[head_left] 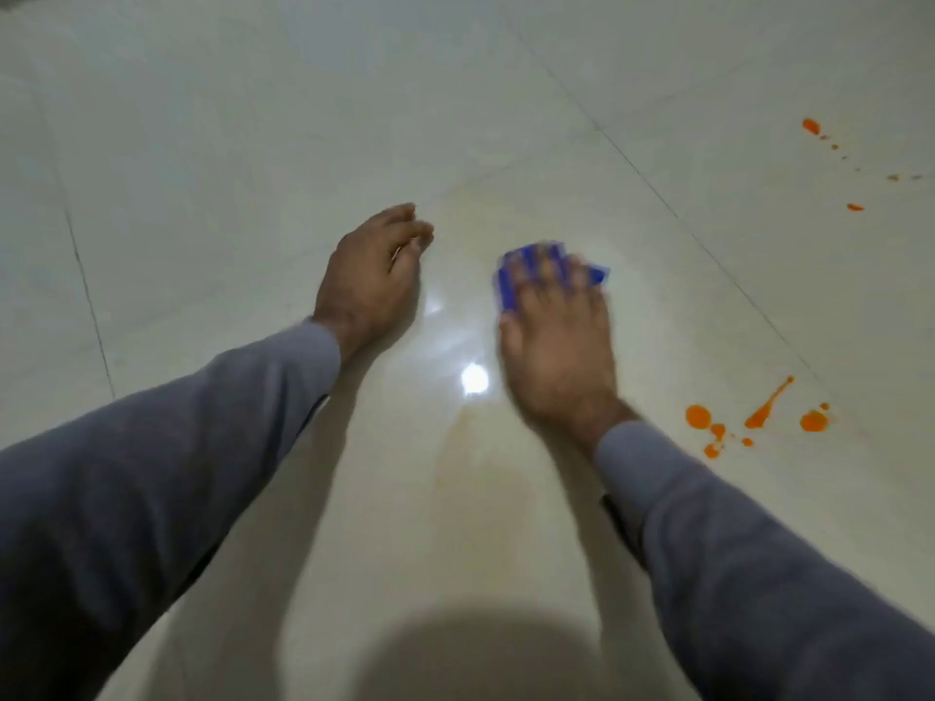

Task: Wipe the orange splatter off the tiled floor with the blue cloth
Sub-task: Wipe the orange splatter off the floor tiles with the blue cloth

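My right hand [554,341] presses flat on the blue cloth [508,285] against the pale tiled floor [253,144], fingers spread over it; only the cloth's edges show, blurred. Orange splatter [759,419] lies to the right of that hand as several blobs and a streak. More orange drops [812,126] sit farther away at the upper right. My left hand [372,278] rests on the floor to the left of the cloth, fingers loosely curled, holding nothing. A faint yellowish smear [485,473] covers the tile under and behind my right hand.
Dark grout lines [708,245] cross the glossy floor. A bright light reflection [474,379] shines between my hands. A round shadow [475,660] falls at the bottom centre. Both arms wear grey sleeves.
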